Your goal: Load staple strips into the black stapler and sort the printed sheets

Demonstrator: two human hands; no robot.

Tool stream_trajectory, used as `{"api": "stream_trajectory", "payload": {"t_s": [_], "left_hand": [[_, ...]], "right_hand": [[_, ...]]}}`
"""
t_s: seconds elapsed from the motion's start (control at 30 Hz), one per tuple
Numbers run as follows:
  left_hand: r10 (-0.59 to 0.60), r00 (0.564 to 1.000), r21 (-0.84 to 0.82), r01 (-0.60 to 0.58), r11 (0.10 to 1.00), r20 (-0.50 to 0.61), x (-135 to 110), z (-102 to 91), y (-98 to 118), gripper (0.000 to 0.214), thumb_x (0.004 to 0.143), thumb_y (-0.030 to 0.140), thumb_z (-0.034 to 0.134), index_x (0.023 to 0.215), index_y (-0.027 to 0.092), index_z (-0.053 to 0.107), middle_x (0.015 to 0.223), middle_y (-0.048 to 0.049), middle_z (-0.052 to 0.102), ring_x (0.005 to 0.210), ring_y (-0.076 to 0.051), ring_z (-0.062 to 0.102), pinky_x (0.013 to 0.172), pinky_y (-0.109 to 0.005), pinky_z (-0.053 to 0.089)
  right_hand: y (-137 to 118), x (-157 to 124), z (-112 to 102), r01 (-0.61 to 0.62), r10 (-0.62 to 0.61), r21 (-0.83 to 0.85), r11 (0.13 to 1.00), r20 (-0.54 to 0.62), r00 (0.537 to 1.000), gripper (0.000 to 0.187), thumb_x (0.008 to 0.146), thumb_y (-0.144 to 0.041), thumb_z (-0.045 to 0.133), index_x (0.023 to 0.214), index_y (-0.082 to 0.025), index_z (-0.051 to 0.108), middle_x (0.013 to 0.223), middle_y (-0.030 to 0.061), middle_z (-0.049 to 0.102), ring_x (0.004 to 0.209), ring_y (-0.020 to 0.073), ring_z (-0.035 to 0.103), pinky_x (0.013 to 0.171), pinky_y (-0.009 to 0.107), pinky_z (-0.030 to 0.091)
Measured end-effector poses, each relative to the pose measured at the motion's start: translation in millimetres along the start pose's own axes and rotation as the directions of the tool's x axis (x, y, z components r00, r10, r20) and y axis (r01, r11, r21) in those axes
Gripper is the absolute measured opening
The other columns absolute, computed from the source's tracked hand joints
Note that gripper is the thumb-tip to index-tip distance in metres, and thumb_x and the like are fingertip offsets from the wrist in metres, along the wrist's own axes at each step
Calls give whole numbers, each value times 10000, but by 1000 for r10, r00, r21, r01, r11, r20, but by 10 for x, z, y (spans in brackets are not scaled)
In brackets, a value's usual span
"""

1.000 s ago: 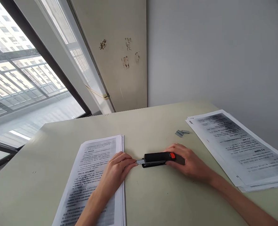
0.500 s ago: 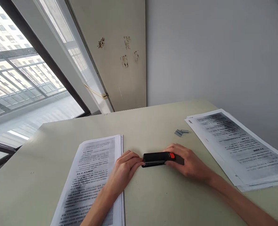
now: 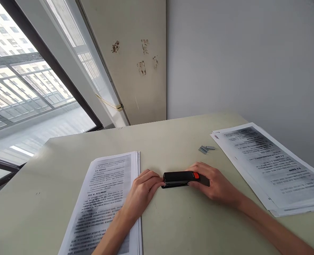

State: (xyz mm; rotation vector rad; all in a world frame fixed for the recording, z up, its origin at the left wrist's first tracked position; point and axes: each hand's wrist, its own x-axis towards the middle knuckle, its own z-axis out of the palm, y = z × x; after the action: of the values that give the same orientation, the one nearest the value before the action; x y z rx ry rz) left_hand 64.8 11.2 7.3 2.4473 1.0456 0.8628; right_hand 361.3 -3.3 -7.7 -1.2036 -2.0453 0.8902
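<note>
A black stapler (image 3: 179,176) with an orange-red button lies crosswise on the table, its front end to the left. My right hand (image 3: 212,180) is closed around its rear end, thumb on the near side and fingers on the far side. At the front end, the fingertips of my left hand (image 3: 145,186) are pinched together against the stapler's tip. The left fingers hide part of that tip. Beneath my left wrist lies a stack of printed sheets (image 3: 104,191). Several grey staple strips (image 3: 203,149) rest beyond my right hand.
A second pile of printed sheets (image 3: 268,166) lies at the right side of the pale table (image 3: 167,226). Behind the table stand a grey wall (image 3: 239,63) and a stained cream panel (image 3: 135,85). A window (image 3: 26,81) is at the left.
The whole view has shifted very slightly, so things appear a little further right. Both hands keep the same hold on the stapler.
</note>
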Motion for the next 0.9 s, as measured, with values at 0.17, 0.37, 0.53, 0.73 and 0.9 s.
{"api": "stream_trajectory", "payload": {"t_s": [0.17,0.37,0.53,0.73,0.9], "left_hand": [[3,1000,5,-3,1000,3,14,11,-4,259,1091,280,543,984,224,772,950,-43,758,873,-186,701,805,-327,607],[6,1000,4,-6,1000,-2,7,7,-2,215,1074,259,580,988,222,774,949,-36,756,881,-181,699,813,-311,598],[29,998,89,-33,995,53,-4,-86,-9,213,1078,297,576,1052,227,776,999,-49,752,916,-197,687,830,-344,600],[-35,997,232,19,972,63,-77,-393,-198,372,1043,428,626,1379,269,638,1288,-80,712,1208,-275,660,1014,-460,591],[-189,980,387,196,901,-56,-312,-477,-529,588,1040,510,590,1555,259,456,1580,-120,547,1502,-361,451,1181,-622,451]], "right_hand": [[3,-5,4,7,-7,-4,1000,-10,1000,143,1033,-377,632,1113,-277,695,1059,67,732,948,247,680,822,373,571],[0,7,-6,8,-8,-13,1000,4,1000,165,1036,-379,628,1157,-284,689,1068,62,727,971,251,677,849,382,565],[-1,10,-14,8,-7,-18,1000,25,1000,215,1043,-386,623,1230,-289,671,1121,74,730,1026,265,674,903,416,564],[6,11,-13,2,-2,-2,1000,15,1000,219,1044,-385,630,1241,-295,664,1152,69,719,1057,262,663,922,416,556],[-5,5,-13,-12,12,-1,1000,22,1000,212,1047,-392,624,1231,-295,662,1145,68,721,1055,260,660,932,418,555]]}}
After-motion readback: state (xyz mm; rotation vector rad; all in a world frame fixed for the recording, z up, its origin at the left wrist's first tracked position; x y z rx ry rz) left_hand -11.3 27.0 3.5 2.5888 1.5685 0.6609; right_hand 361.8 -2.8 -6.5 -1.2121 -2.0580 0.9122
